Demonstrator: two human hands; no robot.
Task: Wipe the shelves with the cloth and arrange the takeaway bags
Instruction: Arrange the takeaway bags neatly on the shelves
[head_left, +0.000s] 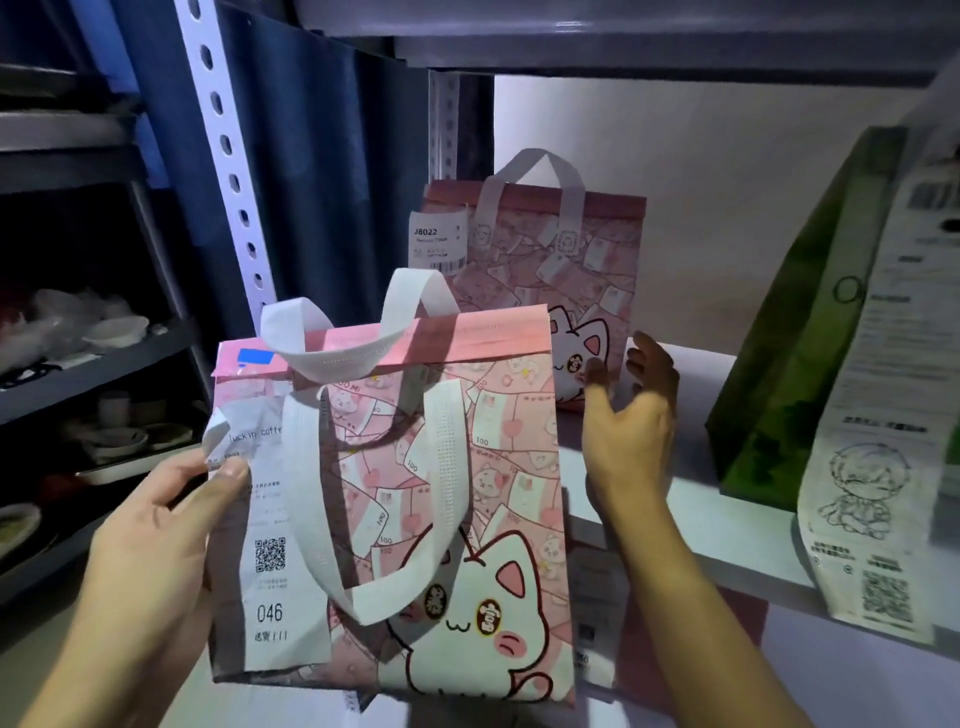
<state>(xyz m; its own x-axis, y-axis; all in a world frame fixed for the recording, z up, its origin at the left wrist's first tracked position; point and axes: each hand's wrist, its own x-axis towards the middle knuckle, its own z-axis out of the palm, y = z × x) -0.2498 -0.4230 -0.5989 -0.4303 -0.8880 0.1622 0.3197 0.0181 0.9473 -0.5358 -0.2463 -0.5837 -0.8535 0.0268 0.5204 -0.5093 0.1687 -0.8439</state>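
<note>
Left hand (156, 525): thumb and fingers pinch the left edge of a pink cat-print takeaway bag (457, 499), held upright in front of the white shelf (691, 374), receipt (270, 545) marked 046 on its face. Right hand (631, 421): fingers straight and spread, gripping nothing, just beside a second pink bag (545, 270) standing farther back on the shelf. Green bag (795, 338): upright at right, long receipt attached.

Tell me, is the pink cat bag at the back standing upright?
Upright: the back pink bag stands on the shelf, handles up.
</note>
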